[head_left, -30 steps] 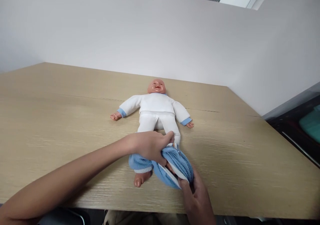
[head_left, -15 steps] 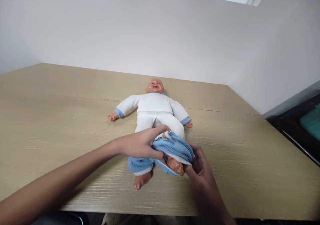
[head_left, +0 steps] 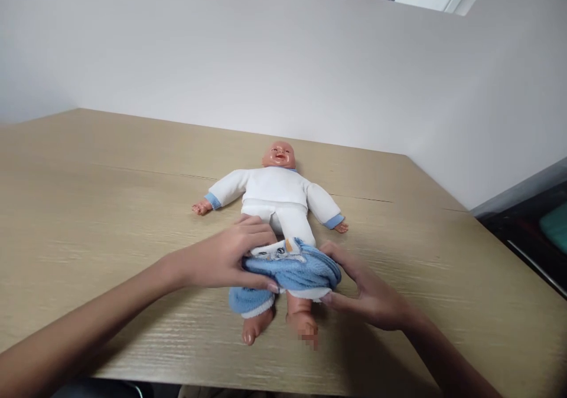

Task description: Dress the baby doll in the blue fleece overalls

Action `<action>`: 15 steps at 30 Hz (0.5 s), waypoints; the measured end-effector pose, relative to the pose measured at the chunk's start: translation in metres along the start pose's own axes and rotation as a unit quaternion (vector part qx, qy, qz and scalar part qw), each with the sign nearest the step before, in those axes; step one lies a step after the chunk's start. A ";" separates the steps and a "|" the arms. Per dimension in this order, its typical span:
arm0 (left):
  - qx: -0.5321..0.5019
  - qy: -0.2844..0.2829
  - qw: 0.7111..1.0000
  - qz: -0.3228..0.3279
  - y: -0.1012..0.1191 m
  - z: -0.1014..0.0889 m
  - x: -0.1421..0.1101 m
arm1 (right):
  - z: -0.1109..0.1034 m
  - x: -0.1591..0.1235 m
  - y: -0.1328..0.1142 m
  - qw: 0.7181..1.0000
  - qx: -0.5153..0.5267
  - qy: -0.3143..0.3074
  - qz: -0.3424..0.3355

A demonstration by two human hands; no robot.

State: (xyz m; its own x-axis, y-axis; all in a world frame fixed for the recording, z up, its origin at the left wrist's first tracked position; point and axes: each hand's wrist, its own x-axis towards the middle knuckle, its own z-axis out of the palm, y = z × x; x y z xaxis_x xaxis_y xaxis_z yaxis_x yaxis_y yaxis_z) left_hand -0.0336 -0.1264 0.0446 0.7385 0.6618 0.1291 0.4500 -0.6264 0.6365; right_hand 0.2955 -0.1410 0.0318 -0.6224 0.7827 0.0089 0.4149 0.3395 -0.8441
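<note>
A baby doll (head_left: 275, 186) in a white top and white leggings lies on its back, feet toward me. Blue fleece pants (head_left: 296, 271) with white trim are bunched around its lower legs, and both plastic feet poke out of the cuffs. My left hand (head_left: 230, 253) grips the pants' waistband side near a patterned patch, thumb in front. On the other side, my right hand (head_left: 365, 286) pinches the bunched fabric between thumb and fingers, close to the cuff. The fingertips of both hands are partly hidden by the cloth.
The doll rests on a wooden table (head_left: 133, 227), whose front edge runs just below its feet. A pale wall (head_left: 221, 55) stands behind the table. At the right is a dark object (head_left: 527, 221) with something green in it.
The pant leg has been drawn up past the doll's foot on the right, which now shows fully and rests lower. My left hand has shifted left, and my right hand has turned outward.
</note>
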 end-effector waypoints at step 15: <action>-0.103 0.105 0.980 -0.131 -0.070 -0.010 -0.017 | 0.001 0.084 0.053 0.971 0.221 0.087 -0.003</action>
State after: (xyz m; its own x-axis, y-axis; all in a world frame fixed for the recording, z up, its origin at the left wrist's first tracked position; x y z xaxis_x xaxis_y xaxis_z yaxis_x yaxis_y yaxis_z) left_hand -0.0829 -0.0899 0.0060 0.4814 0.8727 0.0809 0.4838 -0.3416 0.8058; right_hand 0.2641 -0.0578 -0.0127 -0.4868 0.8705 0.0731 0.0625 0.1182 -0.9910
